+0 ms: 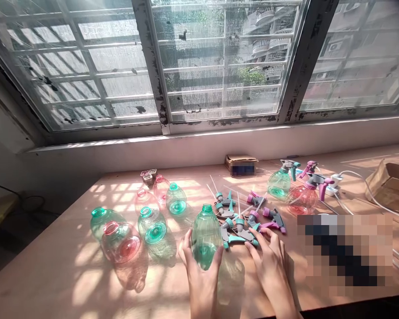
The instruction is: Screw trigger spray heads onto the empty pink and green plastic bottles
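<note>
My left hand (201, 272) is wrapped round the lower body of a clear green plastic bottle (205, 232) that stands upright on the wooden table (69, 283), its neck uncapped. My right hand (269, 257) lies over the near edge of a pile of trigger spray heads (242, 217) in teal and purple with grey bodies and white dip tubes; its fingers curl on a teal one (237, 238). Whether it is lifted off the table I cannot tell.
Several empty green and pink bottles (129, 235) lie left of my hands. Two assembled spray bottles, green (279, 182) and pink (304, 197), stand at the back right beside a small box (241, 165), a brown carton (390, 186) and white cables. A window runs behind the table.
</note>
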